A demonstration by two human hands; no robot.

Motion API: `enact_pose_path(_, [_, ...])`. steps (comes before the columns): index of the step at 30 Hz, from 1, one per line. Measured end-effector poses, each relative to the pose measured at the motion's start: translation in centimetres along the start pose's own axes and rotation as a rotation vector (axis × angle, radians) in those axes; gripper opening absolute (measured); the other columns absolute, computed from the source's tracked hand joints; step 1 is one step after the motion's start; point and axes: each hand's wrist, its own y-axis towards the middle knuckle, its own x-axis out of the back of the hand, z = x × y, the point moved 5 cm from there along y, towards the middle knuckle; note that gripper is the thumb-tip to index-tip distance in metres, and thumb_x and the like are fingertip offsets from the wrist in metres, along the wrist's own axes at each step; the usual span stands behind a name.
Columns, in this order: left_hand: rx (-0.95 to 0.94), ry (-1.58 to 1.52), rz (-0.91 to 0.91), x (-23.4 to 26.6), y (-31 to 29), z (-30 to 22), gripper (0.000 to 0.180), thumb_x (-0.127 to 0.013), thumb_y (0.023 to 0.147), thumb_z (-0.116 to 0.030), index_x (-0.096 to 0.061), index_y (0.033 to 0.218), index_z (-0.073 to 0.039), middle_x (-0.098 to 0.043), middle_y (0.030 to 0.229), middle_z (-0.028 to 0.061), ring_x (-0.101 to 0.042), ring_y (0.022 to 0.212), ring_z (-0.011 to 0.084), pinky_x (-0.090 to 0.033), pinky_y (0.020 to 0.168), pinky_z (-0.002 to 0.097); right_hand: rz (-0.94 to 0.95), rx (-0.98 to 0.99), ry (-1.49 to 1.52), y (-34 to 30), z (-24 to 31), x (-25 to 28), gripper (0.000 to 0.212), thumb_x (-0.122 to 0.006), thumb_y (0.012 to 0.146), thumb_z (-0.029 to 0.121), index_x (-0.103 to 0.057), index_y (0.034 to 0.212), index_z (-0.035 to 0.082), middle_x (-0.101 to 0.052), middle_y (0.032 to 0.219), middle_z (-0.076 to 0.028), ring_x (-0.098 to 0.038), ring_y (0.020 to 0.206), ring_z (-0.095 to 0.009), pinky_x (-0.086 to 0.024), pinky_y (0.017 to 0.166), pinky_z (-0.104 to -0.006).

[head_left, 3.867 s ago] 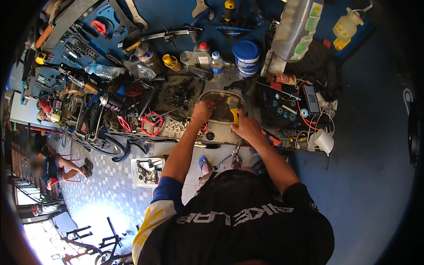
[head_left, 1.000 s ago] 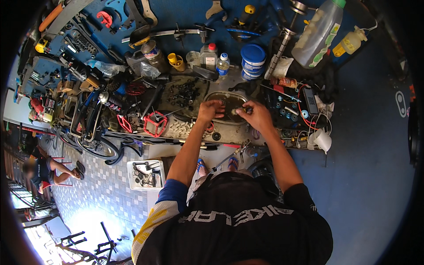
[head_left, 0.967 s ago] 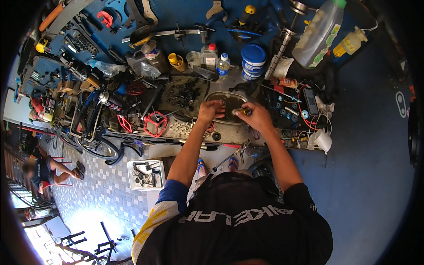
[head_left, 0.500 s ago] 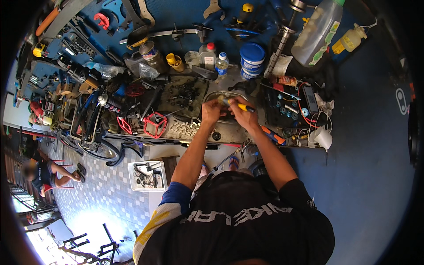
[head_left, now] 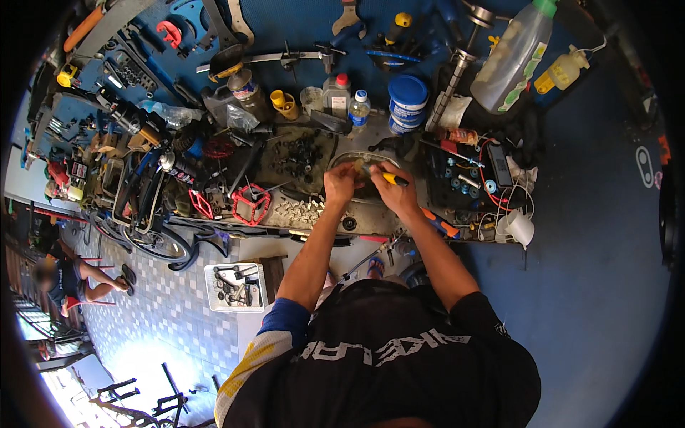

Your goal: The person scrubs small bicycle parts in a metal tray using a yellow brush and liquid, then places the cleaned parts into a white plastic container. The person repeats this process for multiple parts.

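Over an oval metal basin on the workbench, my two hands work close together. My right hand is closed round a tool with a yellow-and-black handle; its handle end sticks out to the right, and its working end points toward my left hand. My left hand has its fingers pinched together at the basin's left side. Something small and pale seems to be at those fingertips, but I cannot make out what it is. The hands hide most of the basin's inside.
Left of the basin lie a tray of small dark parts, a silvery chain and a red pedal. A parts tray stands to the right. Bottles and a blue-lidded tub line the back. A person sits far left.
The whole view has shifted slightly. My hands stay over the basin in nearly the same pose, with the yellow-and-black handle lying a little flatter in my right hand.
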Motion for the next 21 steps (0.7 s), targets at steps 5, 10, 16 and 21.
enact_pose_path(5, [-0.021,0.011,-0.023,0.6,-0.3,0.3,0.023,-0.061,0.097,-0.005,-0.069,0.115,0.008,-0.073,0.093,0.0136,-0.071,0.078,0.0169,-0.062,0.063,0.0297,0.047,-0.118,-0.227,-0.4,1.3,0.8,0.023,-0.067,0.095,0.028,-0.067,0.096,0.005,-0.067,0.080,-0.013,-0.066,0.077,-0.018,-0.050,0.072,-0.0313])
enact_pose_path(10, [-0.056,0.035,-0.024,0.7,0.1,-0.2,0.024,-0.061,0.098,-0.005,-0.068,0.116,0.008,-0.073,0.092,0.0134,-0.071,0.078,0.0167,-0.063,0.064,0.0293,0.016,-0.119,-0.313,-0.3,0.7,0.6,0.019,-0.070,0.093,0.022,-0.067,0.097,0.004,-0.070,0.083,-0.014,-0.068,0.079,-0.018,-0.052,0.074,-0.0319])
enact_pose_path(16, [-0.101,0.096,-0.018,0.9,0.1,-0.5,0.021,-0.061,0.098,-0.005,-0.070,0.111,0.009,-0.072,0.090,0.0113,-0.070,0.078,0.0145,-0.063,0.065,0.0294,-0.022,-0.037,-0.214,-0.3,1.4,0.4,0.026,-0.070,0.092,0.032,-0.069,0.097,0.007,-0.072,0.087,-0.014,-0.070,0.084,-0.033,-0.053,0.075,-0.0365])
enact_pose_path(21, [-0.125,0.170,-0.001,0.6,0.3,-0.5,0.020,-0.059,0.099,-0.003,-0.068,0.109,0.010,-0.072,0.091,0.0123,-0.069,0.077,0.0147,-0.063,0.064,0.0302,-0.030,-0.036,-0.154,-0.4,2.6,-0.3,0.024,-0.071,0.092,0.029,-0.069,0.098,0.006,-0.072,0.088,-0.013,-0.071,0.083,-0.026,-0.053,0.075,-0.0339])
